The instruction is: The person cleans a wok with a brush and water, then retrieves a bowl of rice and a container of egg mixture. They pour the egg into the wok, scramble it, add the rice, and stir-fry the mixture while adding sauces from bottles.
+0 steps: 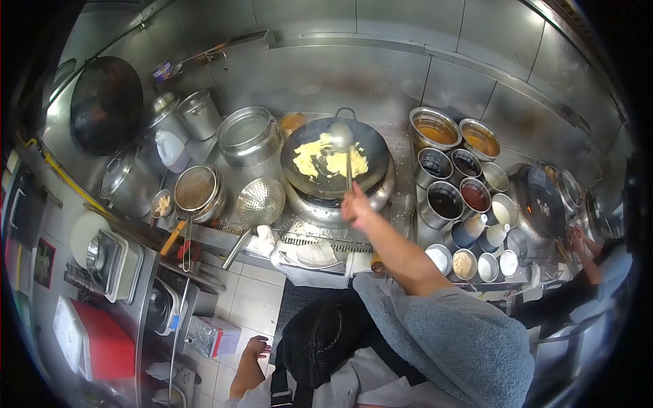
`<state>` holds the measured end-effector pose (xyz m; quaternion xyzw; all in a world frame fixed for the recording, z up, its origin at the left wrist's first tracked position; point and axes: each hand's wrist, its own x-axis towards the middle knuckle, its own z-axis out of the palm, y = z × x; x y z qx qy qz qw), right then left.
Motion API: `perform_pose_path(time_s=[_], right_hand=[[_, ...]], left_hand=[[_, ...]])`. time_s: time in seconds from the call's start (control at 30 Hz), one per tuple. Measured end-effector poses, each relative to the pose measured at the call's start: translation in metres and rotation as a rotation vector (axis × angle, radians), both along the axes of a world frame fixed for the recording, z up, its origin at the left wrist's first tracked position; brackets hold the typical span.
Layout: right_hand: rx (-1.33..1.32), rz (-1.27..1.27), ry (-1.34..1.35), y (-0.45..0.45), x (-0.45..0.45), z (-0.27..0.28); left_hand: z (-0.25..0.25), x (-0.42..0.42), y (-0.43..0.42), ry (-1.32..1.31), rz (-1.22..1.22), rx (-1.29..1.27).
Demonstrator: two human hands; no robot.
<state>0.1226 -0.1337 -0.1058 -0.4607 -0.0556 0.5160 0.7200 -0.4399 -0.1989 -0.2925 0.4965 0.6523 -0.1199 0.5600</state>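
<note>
My right hand (355, 207) is closed round the handle of a metal ladle (340, 136) over the front of a black wok (299, 146). The ladle's bowl is over the far half of the wok, at the upper edge of the yellow scrambled egg (348, 163). The egg lies in loose, broken curds across the wok's bottom. Low at my side hangs my left hand (257, 347), holding nothing, its fingers loosely apart over the tiled floor. The wok rests on a round metal burner ring (320, 211).
Left of the wok are a perforated skimmer (261, 202), a large metal pot (249, 136) and a round strainer (196, 188). Several sauce containers, including a dark sauce pot (444, 200), stand right. A co-worker's hands (575, 238) are near another wok (537, 200). A folded white cloth (316, 254) lies at the front edge.
</note>
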Motion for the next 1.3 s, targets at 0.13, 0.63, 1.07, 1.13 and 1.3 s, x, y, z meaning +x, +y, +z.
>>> perform_pose_path(time_s=[0.13,0.63,1.07,1.13,1.3], right_hand=[[-0.127,0.028,0.073,-0.047,-0.065,0.046],[-0.393,0.216,-0.968,-0.206,0.043,-0.073],[-1.093,0.020,-1.285,-0.259,-0.078,-0.131],[-1.074,-0.123,-1.338,-0.278,-0.087,-0.103],[-0.992,-0.431,-1.362,-0.336,-0.142,0.019]], left_hand=[[-0.001,0.005,0.012,-0.152,0.275,0.099],[-0.036,-0.008,0.019,-0.146,0.108,0.134],[-0.009,0.008,0.150,-0.114,-0.199,-0.032],[-0.020,0.011,0.176,-0.148,-0.264,0.006],[-0.055,0.013,0.192,-0.133,-0.328,-0.037]])
